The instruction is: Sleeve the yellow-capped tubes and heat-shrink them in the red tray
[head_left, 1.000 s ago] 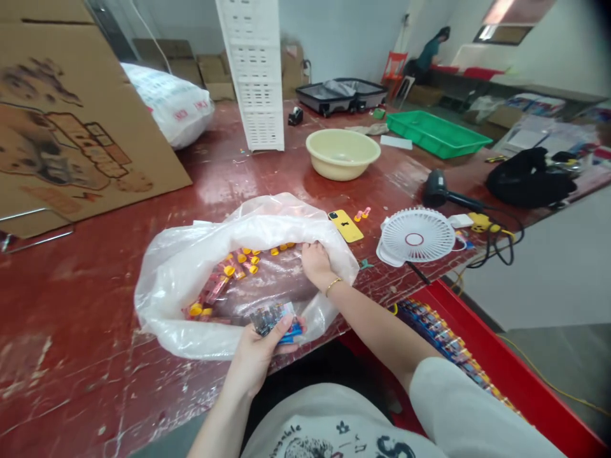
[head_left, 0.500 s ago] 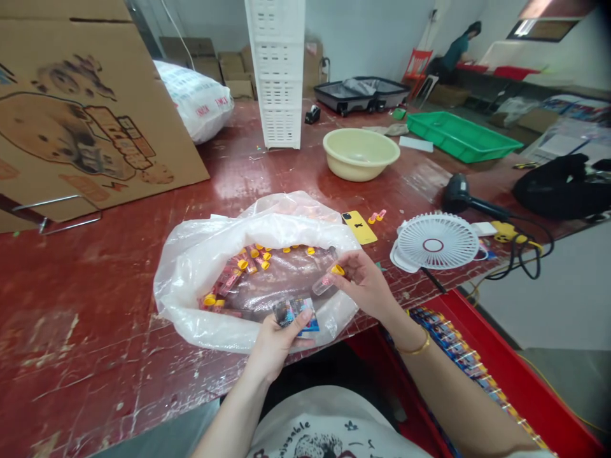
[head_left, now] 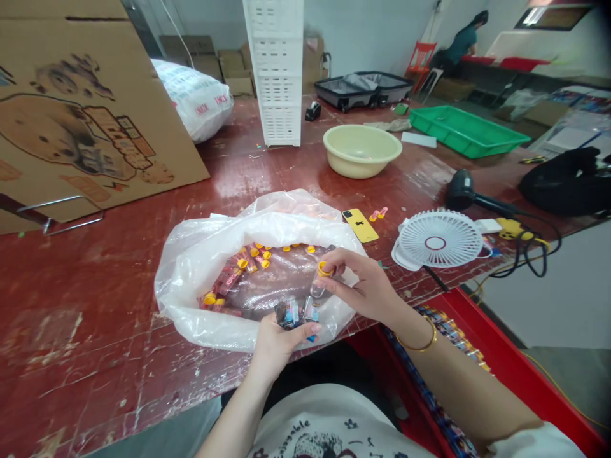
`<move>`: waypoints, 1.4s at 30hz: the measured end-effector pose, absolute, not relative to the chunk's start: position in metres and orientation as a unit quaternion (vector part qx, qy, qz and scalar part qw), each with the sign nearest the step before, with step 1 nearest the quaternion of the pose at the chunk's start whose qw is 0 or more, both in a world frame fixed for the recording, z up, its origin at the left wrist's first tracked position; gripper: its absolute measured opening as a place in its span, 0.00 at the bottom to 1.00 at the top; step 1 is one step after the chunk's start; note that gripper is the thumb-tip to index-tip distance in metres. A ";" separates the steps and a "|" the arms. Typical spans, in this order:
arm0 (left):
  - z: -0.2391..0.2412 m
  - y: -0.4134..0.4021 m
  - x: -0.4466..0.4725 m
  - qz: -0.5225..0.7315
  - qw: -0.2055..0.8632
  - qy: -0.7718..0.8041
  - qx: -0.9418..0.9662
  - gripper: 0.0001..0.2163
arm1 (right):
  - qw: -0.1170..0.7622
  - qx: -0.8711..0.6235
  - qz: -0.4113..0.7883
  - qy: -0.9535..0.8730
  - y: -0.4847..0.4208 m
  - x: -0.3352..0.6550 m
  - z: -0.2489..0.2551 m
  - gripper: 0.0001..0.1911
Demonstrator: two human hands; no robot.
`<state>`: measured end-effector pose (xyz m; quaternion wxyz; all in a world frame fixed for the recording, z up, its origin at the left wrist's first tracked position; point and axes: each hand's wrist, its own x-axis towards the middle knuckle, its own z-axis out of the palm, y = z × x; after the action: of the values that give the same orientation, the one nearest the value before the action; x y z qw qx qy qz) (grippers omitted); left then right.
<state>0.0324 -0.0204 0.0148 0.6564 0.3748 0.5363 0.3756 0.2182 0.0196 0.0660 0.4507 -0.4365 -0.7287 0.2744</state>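
Over the near rim of a white plastic bag (head_left: 191, 321), my left hand (head_left: 281, 343) is closed on small printed packets (head_left: 287, 313), blue and dark in colour. Pinched by its yellow cap in my right hand (head_left: 360, 286) is a clear tube (head_left: 317, 290), pointing down just above the packets. The packets stand a little apart at the top; whether the tube touches them I cannot tell. Inside the open bag lie several pink tubes with yellow caps (head_left: 242, 263), mostly along the left and far sides.
Beyond the bag are a yellow phone (head_left: 360, 226), two small pink tubes (head_left: 379, 214), a white fan (head_left: 439, 240) and a cream basin (head_left: 361, 152). A cardboard box (head_left: 95, 114) stands left. A red bin (head_left: 506, 343) sits below the table edge at right. Another person (head_left: 462, 43) works far back.
My right hand has moved left and brought the tube from slanted to nearly upright over the packets. The packets in my left hand have spread apart at the top.
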 end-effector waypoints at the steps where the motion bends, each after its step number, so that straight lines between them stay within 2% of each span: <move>1: 0.015 -0.020 0.032 0.375 0.654 0.534 0.382 0.15 | 0.444 -0.432 0.275 -0.735 0.022 0.217 0.066 0.06; 4: 0.014 -0.019 0.031 0.368 0.648 0.532 0.402 0.14 | 0.425 -0.431 0.306 -0.735 0.027 0.215 0.064 0.06; 7: 0.012 -0.020 0.031 0.359 0.654 0.529 0.405 0.13 | 0.416 -0.451 0.400 -0.681 0.032 0.213 0.055 0.10; 10: 0.013 -0.023 0.035 0.370 0.689 0.519 0.345 0.16 | 0.412 -0.461 0.496 -0.609 0.031 0.212 0.040 0.15; 13: 0.017 -0.023 0.040 0.380 0.732 0.503 0.258 0.20 | 0.411 -0.438 0.529 -0.600 0.018 0.210 0.028 0.17; 14: 0.019 -0.022 0.042 0.380 0.745 0.496 0.234 0.22 | 0.403 -0.428 0.526 -0.615 0.011 0.209 0.025 0.20; 17: 0.023 -0.018 0.046 0.385 0.767 0.480 0.184 0.23 | 0.357 -0.433 0.478 -0.676 -0.012 0.202 0.019 0.42; 18: 0.023 -0.017 0.048 0.385 0.771 0.475 0.176 0.23 | 0.350 -0.448 0.452 -0.688 -0.019 0.199 0.018 0.45; 22: 0.024 -0.014 0.051 0.382 0.785 0.454 0.179 0.23 | 0.383 -0.503 0.356 -0.688 -0.030 0.188 0.012 0.35; 25: 0.024 -0.015 0.053 0.382 0.789 0.446 0.182 0.22 | 0.391 -0.508 0.340 -0.688 -0.029 0.186 0.011 0.31; 42: 0.022 -0.014 0.053 0.387 0.779 0.452 0.197 0.23 | 0.435 -0.498 0.343 -0.667 -0.029 0.186 0.007 0.32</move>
<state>0.0527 -0.0138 0.0222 0.7789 0.1967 0.4525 0.3872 0.1856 -0.0295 0.0069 0.4348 -0.4980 -0.6673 0.3430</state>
